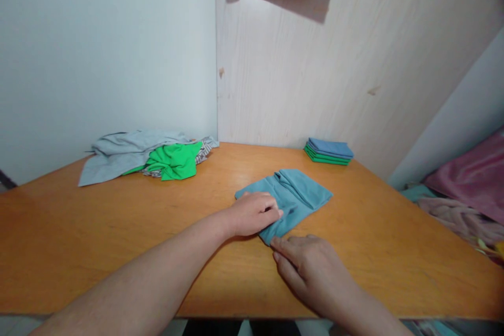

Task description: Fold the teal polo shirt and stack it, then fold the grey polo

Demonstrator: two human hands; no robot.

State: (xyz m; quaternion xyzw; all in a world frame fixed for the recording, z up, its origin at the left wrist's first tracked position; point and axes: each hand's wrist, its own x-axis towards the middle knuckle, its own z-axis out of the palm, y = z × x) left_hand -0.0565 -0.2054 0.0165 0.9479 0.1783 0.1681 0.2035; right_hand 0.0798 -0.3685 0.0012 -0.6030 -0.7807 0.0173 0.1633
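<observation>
the teal cloth (293, 194) lies partly folded in the middle of the bench (118, 231). the left hand (254, 213) rests curled on its near edge; i cannot tell whether it grips. the right hand (307, 265) lies flat and open, fingertips touching the near corner.

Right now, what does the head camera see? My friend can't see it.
A left hand rests on a partly folded teal cloth on an orange table, the right hand touching its near corner. Loose clothes lie at the back left, a neat folded stack at the back right.
</observation>
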